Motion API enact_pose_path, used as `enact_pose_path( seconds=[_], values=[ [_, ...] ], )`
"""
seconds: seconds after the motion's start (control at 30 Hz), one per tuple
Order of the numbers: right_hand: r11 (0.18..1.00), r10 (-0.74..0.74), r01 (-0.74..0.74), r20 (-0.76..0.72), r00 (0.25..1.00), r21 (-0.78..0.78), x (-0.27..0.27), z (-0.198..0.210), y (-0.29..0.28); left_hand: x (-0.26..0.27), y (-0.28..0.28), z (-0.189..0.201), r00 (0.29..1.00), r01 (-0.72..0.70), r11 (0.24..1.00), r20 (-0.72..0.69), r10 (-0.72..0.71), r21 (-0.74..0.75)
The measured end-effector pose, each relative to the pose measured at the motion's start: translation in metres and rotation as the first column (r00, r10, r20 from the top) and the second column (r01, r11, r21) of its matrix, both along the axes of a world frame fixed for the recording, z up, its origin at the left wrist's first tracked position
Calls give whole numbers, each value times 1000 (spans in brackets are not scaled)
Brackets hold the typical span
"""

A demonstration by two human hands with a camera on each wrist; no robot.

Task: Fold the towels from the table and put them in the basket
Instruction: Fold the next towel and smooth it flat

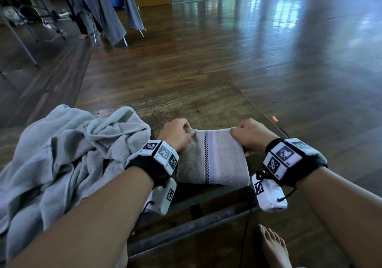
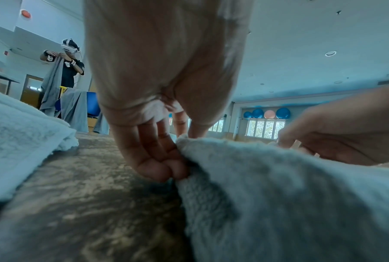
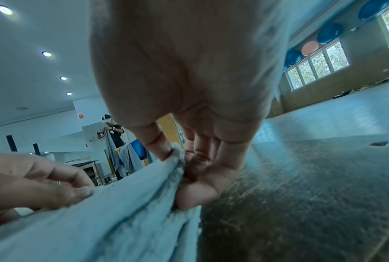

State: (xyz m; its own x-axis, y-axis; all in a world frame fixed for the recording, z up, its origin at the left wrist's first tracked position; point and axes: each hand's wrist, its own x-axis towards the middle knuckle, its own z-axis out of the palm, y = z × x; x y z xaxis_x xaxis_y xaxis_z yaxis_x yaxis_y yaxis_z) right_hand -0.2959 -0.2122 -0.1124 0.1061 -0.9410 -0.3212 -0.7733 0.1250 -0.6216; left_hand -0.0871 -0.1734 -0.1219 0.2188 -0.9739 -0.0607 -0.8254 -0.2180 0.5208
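A small folded grey towel (image 1: 213, 160) with a checked and lilac stripe lies on the table near its front edge. My left hand (image 1: 177, 132) pinches its far left corner, thumb and fingers curled on the cloth (image 2: 189, 159). My right hand (image 1: 248, 132) pinches the far right corner, and the right wrist view shows the towel edge (image 3: 173, 170) clamped between thumb and fingers. A heap of unfolded grey towels (image 1: 68, 154) lies to the left on the table. No basket is in view.
The worn wooden table (image 1: 196, 104) stretches ahead of the towel. A small orange object (image 1: 273, 119) sits at the right edge. Grey cloths on a drying rack (image 1: 107, 15) stand far left, where another person (image 2: 65, 67) holds a cloth. My bare foot (image 1: 272, 247) is below.
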Motion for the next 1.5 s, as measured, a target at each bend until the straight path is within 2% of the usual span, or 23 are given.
enact_pose_path(
  seconds=[0.1,0.23,0.33,0.6,0.73,0.87,0.97,1.03,1.1,1.17,1.3,1.33,1.4,1.47,1.5],
  values=[
    [1000,6,-8,-71,997,-22,1,4,5,0,0,-4,999,-17,999,29,18,-29],
    [977,106,-149,-259,960,-153,-2,0,11,-2,-3,-6,998,-27,999,51,29,-40],
    [958,175,-226,-266,948,-175,-4,-2,9,-3,-5,-7,998,-24,1000,52,25,-19],
    [961,170,-221,-279,945,-166,-8,-4,10,-7,-6,-7,997,4,1000,77,-2,-23],
    [977,105,-159,-330,938,-141,-6,2,15,-11,-3,1,999,-40,997,20,42,-72],
    [983,62,-122,-369,927,-140,-4,7,22,-9,4,10,997,-2,992,75,12,-130],
    [988,63,-112,-380,923,-109,-6,14,27,-11,10,12,977,182,978,134,-168,-98],
    [990,79,-118,-390,917,-76,-9,18,32,-14,15,11,925,309,951,222,-307,29],
    [990,107,-137,-416,903,-43,-14,20,35,-12,19,7,879,342,927,297,-374,153],
    [986,159,-165,-400,903,20,-19,21,35,-8,22,4,878,287,939,341,-337,188],
    [953,270,-205,-324,907,221,-29,24,32,-5,26,5,894,216,975,392,-216,45],
    [957,265,-204,-330,906,208,-31,24,34,-6,27,6,899,227,974,383,-212,7],
    [982,185,-185,-401,897,39,-33,22,36,-12,28,7,911,253,967,341,-232,-19],
    [963,72,-177,-436,897,-205,-34,18,35,-21,30,6,897,292,955,331,-292,50],
    [939,77,-207,-417,905,-276,-32,15,35,-25,31,5,879,314,944,343,-330,101]
  ],
)
